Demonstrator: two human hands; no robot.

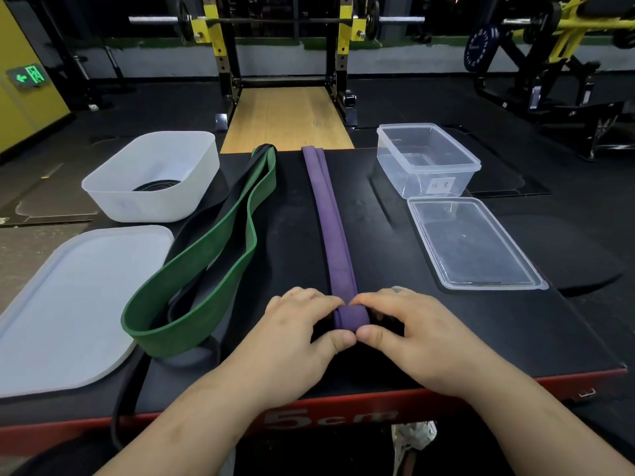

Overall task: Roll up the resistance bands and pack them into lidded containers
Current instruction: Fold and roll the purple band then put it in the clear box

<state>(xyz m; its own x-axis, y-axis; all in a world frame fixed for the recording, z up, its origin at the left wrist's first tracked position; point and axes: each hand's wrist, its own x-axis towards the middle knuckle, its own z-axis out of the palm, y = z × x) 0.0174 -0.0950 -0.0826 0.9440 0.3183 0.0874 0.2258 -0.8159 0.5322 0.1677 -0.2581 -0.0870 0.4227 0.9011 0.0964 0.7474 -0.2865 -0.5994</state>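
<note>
Both hands (350,329) pinch purple band (331,228) near end, seemingly folded over.

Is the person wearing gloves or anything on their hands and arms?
No gloves. The left hand and right hand are bare, with short, plain nails. No ring, watch or bracelet shows. The forearms are bare too; no sleeve reaches into the picture.

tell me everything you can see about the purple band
The purple band is a flat, matte, rubbery-looking loop, laid doubled in a straight strip down the platform, from its far edge toward the person. Its near end is folded over into the first turn of a roll, pinched by the left hand and right hand.
</note>
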